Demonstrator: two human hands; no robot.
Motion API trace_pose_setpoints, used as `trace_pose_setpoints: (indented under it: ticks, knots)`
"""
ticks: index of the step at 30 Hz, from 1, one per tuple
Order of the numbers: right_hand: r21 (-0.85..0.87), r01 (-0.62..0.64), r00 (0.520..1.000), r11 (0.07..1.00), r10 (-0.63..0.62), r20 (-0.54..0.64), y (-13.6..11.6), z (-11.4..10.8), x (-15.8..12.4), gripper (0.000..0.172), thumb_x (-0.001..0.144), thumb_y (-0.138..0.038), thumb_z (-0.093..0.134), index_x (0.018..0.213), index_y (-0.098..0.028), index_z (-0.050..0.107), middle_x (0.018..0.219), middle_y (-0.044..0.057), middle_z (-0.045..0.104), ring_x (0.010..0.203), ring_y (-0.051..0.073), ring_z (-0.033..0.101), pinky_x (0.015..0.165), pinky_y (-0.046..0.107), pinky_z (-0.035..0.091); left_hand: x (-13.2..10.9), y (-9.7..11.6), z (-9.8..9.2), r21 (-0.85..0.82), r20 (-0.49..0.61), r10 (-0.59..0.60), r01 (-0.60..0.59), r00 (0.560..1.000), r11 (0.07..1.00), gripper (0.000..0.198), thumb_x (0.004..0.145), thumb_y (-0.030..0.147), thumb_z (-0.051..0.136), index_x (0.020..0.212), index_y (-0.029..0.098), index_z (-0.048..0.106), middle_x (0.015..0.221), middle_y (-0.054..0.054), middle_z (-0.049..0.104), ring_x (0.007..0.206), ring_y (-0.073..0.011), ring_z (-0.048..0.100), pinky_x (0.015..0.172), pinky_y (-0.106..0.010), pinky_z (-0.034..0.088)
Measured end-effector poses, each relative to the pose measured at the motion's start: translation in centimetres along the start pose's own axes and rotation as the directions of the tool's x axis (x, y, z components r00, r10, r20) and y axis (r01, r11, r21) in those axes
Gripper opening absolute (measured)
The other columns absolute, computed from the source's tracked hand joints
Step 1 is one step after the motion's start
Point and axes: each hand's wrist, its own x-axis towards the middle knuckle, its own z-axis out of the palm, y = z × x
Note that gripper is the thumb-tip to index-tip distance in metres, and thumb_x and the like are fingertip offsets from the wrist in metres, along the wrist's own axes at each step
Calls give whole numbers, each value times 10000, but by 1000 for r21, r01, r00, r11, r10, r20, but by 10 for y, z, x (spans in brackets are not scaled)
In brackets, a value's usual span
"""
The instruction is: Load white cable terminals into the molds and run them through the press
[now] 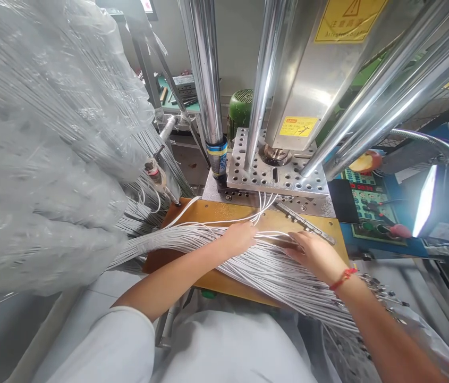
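A thick bundle of thin white cables crosses the tan board and spreads out toward the lower right. My left hand is closed on a few white cables above the bundle, whose strands loop up under the machine's perforated metal plate. My right hand, with a red cord at the wrist, pinches white cables at the bundle's right part; its fingertips are partly hidden. Just beyond that hand, a slotted metal bar lies slantwise on the board.
Tall chrome columns rise around the press head. Plastic-wrapped cables hang at the left. On the right stand a control panel with a red display and a bright lamp. Small connectors sit at the cable ends.
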Motion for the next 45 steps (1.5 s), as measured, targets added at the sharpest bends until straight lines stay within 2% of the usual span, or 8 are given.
trace_pose_setpoints:
  ticks: [9,13,19,23,27,33,37,45]
  knots:
    - [57,8,991,998,0,-136,-28,0,10,537,717,-442,507,1172,-163,444,892,86,588,826,208,533,727,308,392,-10,-5,-18,-121,-194,44,-69,980,990,137,793,150,353,840,149,482,849,-43,527,782,-140,501,688,-245,381]
    - [196,27,996,980,-42,73,-46,-35,7,263,798,-378,388,940,-249,568,612,-7,575,562,118,522,525,217,351,-42,-1,-55,-277,-119,111,-140,987,951,105,813,207,348,817,168,445,714,10,507,640,-105,458,603,-215,334]
    - [-78,-60,998,995,57,-38,-39,-42,7,135,718,-166,443,660,-197,562,546,-3,551,477,96,471,445,211,235,-78,5,-75,-461,88,71,-23,994,887,170,832,297,329,791,168,433,707,17,487,611,-91,407,562,-207,303]
    - [-86,302,782,949,-299,-547,-50,-42,2,106,756,-178,465,696,-182,553,474,-35,471,463,61,402,529,203,268,-84,-3,-61,-642,355,345,-41,869,766,207,806,349,397,749,164,468,686,17,477,606,-84,403,545,-197,310]
    - [-293,413,806,862,-496,-324,-60,-24,16,133,748,-110,440,668,-160,534,479,-24,475,431,65,367,490,236,196,-77,5,-32,-782,579,459,299,674,547,401,608,412,646,880,173,472,659,28,497,546,-79,438,497,-194,331]
    - [-304,418,869,856,-475,-143,-43,8,34,202,784,-168,414,931,-170,552,597,13,557,503,90,449,524,246,214,-56,45,4,-832,496,206,530,843,-163,338,741,514,440,816,184,419,525,91,279,360,-2,190,378,-153,148]
    - [-250,294,912,922,-349,-215,-20,9,31,216,822,-201,377,814,-150,587,562,18,562,524,84,464,570,247,237,-49,51,8,-788,570,219,603,792,-129,292,754,464,448,759,174,415,492,92,240,350,-9,186,375,-169,99]
    - [-316,257,921,913,-330,-205,-11,4,29,269,791,-182,408,1024,-168,543,726,55,586,692,151,498,634,269,282,-31,54,8,-856,432,159,459,888,-236,257,781,423,433,801,167,429,530,89,259,370,-3,180,397,-172,118]
